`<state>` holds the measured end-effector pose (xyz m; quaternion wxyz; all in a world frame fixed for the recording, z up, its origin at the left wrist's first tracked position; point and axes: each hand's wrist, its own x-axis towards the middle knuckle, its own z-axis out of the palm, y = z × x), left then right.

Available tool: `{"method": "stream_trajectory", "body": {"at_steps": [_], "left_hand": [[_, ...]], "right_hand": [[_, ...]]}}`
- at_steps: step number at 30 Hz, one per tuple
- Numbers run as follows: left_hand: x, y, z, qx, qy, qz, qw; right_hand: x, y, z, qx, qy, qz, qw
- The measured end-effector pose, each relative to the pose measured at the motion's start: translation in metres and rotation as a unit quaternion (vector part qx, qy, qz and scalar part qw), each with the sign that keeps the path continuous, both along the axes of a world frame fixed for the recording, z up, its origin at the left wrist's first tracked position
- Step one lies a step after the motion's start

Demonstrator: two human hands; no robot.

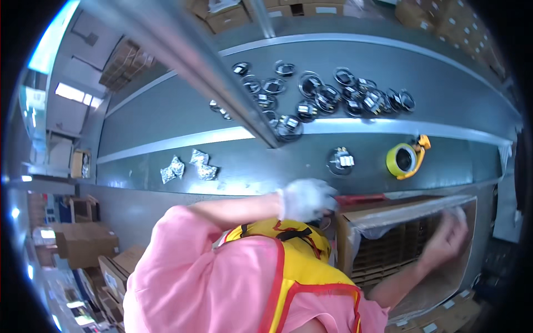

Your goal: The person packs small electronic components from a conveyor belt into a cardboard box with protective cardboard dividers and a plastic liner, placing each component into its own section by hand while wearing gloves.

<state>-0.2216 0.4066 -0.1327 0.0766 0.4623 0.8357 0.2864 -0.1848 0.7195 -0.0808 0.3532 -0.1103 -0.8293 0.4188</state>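
Observation:
My left hand [308, 201], in a white glove, is at the near edge of the bench in front of my body. Its fingers are smeared by motion, and what they hold, if anything, is hidden. My right hand [447, 237] is over the open cardboard box [343, 244] at my right, near the clear plastic liner [411, 212] along its far rim. Its fingers are blurred too. Inside that box stand rows of brown cardboard dividers [388, 250]. A single coiled black cable part with a white label [343, 161] lies on the bench just beyond my left hand.
A yellow tape dispenser [408, 159] stands on the bench at right, crumpled silver packets [204, 165] lie at left. Several coiled black parts [327, 99] cover the belt [183, 105] behind a metal rail. A metal post [222, 83] crosses the view. Cartons [86, 244] stand at left.

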Motion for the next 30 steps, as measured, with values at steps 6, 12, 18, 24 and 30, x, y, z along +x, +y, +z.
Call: {"method": "stream_trajectory", "body": {"at_steps": [6, 12, 18, 24, 30], "left_hand": [[-0.018, -0.222, -0.084, -0.07, 0.098, 0.368, 0.922], [-0.074, -0.299, -0.121, -0.105, 0.17, 0.458, 0.866], [-0.132, -0.323, -0.12, -0.192, 0.105, 0.394, 0.893], [-0.145, -0.387, -0.128, -0.221, 0.131, 0.423, 0.869], [-0.12, -0.477, -0.138, -0.215, 0.132, 0.548, 0.798]], "right_hand": [[-0.047, -0.234, -0.014, 0.109, -0.195, 0.645, 0.731], [-0.086, -0.416, -0.111, 0.256, -0.146, 0.49, 0.82], [-0.159, -0.48, -0.167, 0.408, -0.202, 0.143, 0.879], [-0.205, -0.497, -0.203, 0.304, -0.24, 0.18, 0.904], [-0.195, -0.519, -0.184, 0.281, -0.195, 0.361, 0.868]]}}
